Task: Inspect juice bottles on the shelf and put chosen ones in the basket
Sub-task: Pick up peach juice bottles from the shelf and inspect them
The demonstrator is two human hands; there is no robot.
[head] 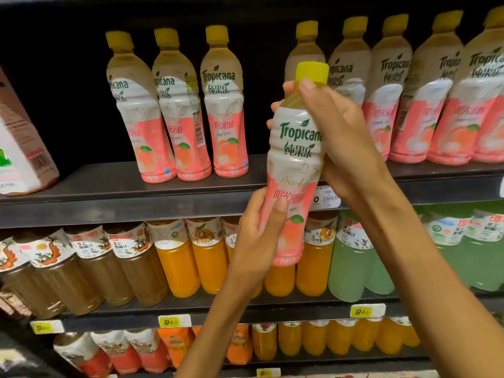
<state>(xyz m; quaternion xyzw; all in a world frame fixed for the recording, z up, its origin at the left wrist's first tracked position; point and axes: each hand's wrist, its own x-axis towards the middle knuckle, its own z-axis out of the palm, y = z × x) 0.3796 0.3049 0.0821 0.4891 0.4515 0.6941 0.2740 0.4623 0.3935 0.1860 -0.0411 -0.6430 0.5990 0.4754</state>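
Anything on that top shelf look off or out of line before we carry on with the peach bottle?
The three peach bottles left of the gap do not face alike: two are turned sideways, one showing its barcode. A carton at far left appears to lean, though lens distortion may add to that. The held bottle, in both hands, looks intact. No spill shows.

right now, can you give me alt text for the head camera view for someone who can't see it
Two bare hands hold a pink Tropicana peach bottle upright before store shelves: the right hand grips near its yellow cap, the left hand its base. Matching bottles line the top shelf; orange juice bottles stand below.
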